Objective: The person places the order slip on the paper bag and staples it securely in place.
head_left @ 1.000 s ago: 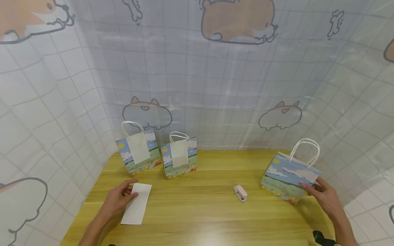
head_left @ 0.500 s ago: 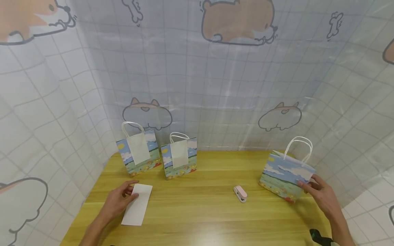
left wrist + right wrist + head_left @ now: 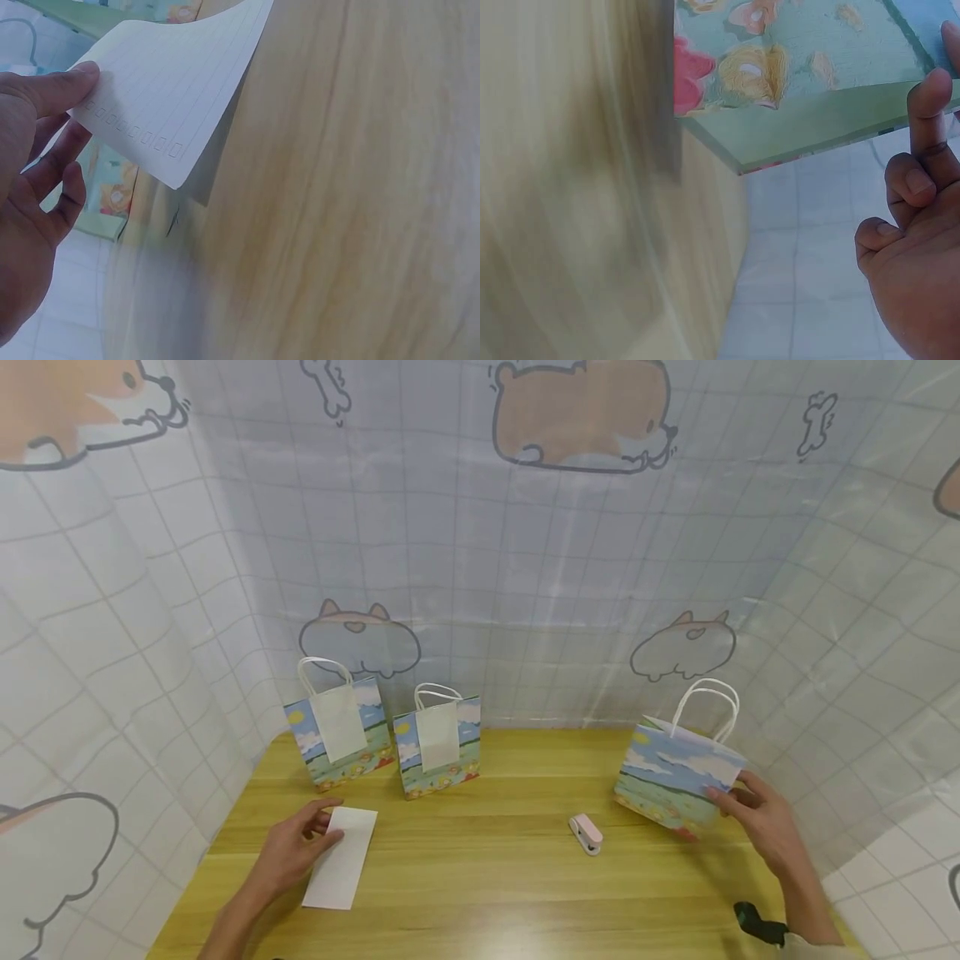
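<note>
My left hand (image 3: pixel 292 856) pinches a white slip of paper (image 3: pixel 343 864) by its left edge, thumb on top. The left wrist view shows ruled lines and a row of small boxes on this paper (image 3: pixel 172 82), which tilts over the wood. On the right, my right hand (image 3: pixel 761 818) grips the side of a small paper gift bag (image 3: pixel 675 777) between thumb and fingers. This bag has a painted sky and flower meadow and white loop handles, and it leans to one side. Its green side panel (image 3: pixel 802 124) and flowered face show in the right wrist view, with the fingertips at its edge.
Two similar gift bags, a left one (image 3: pixel 375 714) and a right one (image 3: pixel 468 739), stand at the back left, each with a white paper on its front. A pink stapler (image 3: pixel 587 833) lies on the wooden table (image 3: pixel 480 877). A dog-print curtain (image 3: pixel 525 568) hangs around the table.
My right hand has moved the gift bag to the left and slightly back. My left hand and the paper have shifted slightly right.
</note>
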{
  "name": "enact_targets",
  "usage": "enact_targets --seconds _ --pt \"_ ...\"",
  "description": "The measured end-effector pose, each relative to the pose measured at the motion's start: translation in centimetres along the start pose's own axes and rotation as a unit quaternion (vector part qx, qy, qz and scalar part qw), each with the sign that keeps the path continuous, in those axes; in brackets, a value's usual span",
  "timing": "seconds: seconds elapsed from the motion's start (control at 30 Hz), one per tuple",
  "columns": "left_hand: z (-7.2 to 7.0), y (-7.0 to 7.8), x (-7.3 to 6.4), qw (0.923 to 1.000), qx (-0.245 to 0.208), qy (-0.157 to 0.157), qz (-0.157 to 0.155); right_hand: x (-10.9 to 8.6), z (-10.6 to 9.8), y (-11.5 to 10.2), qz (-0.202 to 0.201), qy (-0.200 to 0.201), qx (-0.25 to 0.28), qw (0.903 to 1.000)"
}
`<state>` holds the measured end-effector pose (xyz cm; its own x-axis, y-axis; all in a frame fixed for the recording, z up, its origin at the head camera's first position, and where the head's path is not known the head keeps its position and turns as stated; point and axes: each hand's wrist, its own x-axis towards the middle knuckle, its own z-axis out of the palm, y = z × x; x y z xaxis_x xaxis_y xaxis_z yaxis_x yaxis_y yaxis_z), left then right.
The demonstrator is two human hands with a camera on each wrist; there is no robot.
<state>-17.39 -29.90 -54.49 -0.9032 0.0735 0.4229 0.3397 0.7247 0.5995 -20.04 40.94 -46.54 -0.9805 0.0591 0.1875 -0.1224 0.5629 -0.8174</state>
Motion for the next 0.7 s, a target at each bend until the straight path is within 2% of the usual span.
enact_targets --seconds 0.3,0.5,0.7 --pt "0.3 0.8 0.1 0.9998 -0.01 -0.014 -0.011 0.8 1.4 -1.6 -0.016 -0.016 0.01 0.9997" --pt "0.4 1.3 0.1 0.9998 -0.012 -0.011 -0.01 1.4 2.4 -2.5 -0.043 -0.04 0.012 0.9982" --pt "0.6 1.7 0.4 0.9998 -0.017 -0.01 -0.008 2.1 3.6 -3.4 -0.07 -0.062 0.04 0.9948"
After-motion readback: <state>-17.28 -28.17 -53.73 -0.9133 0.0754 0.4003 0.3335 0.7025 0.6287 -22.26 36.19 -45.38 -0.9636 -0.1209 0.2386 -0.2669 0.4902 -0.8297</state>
